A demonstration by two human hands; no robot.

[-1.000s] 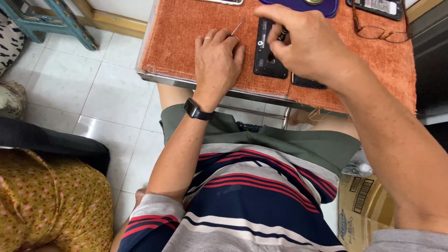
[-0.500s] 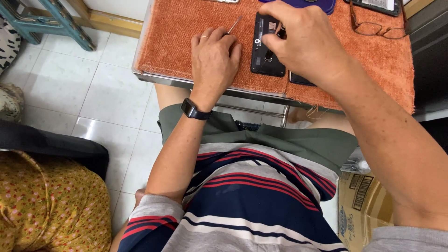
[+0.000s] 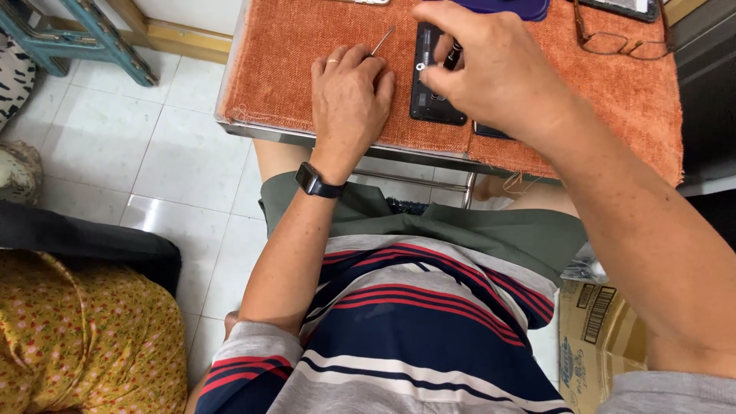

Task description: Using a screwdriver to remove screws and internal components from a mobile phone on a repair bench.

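Note:
My left hand (image 3: 349, 92) lies flat on an orange towel (image 3: 291, 61), a smartwatch on its wrist. A thin metal tool (image 3: 382, 40) sticks out from its fingertips. Just to its right a black phone (image 3: 431, 96) lies with its dark back up. My right hand (image 3: 498, 73) hovers over the phone's top end and pinches a small black screwdriver (image 3: 453, 55), tip pointing down at the phone. The edge of a second dark device (image 3: 491, 132) shows under my right wrist.
Folded glasses (image 3: 613, 42) lie on the towel at the right; a purple object (image 3: 502, 6) and another phone (image 3: 621, 6) sit at the far edge. A cardboard box (image 3: 590, 337) stands by my right leg. A person in yellow patterned clothes (image 3: 77, 345) sits at the lower left.
My right hand has lifted off the black phone's lower part toward its top end, uncovering more of the phone. My left hand has stayed in place on the towel.

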